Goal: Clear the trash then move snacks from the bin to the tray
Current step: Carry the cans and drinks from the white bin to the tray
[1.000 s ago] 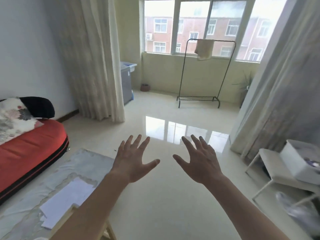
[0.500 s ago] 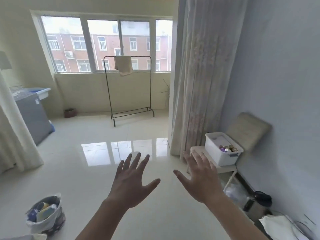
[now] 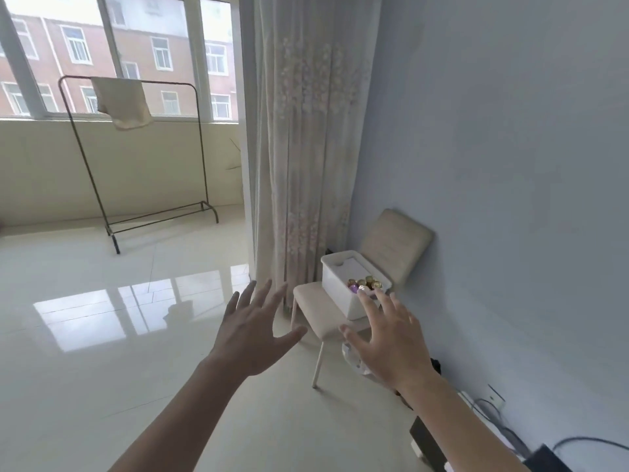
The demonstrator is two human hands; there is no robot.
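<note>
A white plastic bin (image 3: 340, 287) stands on a small cream chair (image 3: 315, 310) against the right wall. Several shiny gold and purple wrapped snacks (image 3: 363, 285) lie in its near end. My left hand (image 3: 253, 330) is held out in front of me, fingers spread, holding nothing, left of the chair. Also spread and empty, my right hand (image 3: 389, 338) hovers in front of the bin's near corner and covers part of it. No tray or trash shows in this view.
A pale curtain (image 3: 299, 137) hangs just behind the chair. A black clothes rack (image 3: 136, 158) with a cloth stands by the window. Cables and a dark box (image 3: 510, 434) lie on the floor at the right wall. The glossy tiled floor (image 3: 102, 352) spreads to the left.
The view has swung right, from the red sofa and table to the chair with the bin, which is now nearer. Both hands stay spread in front of me.
</note>
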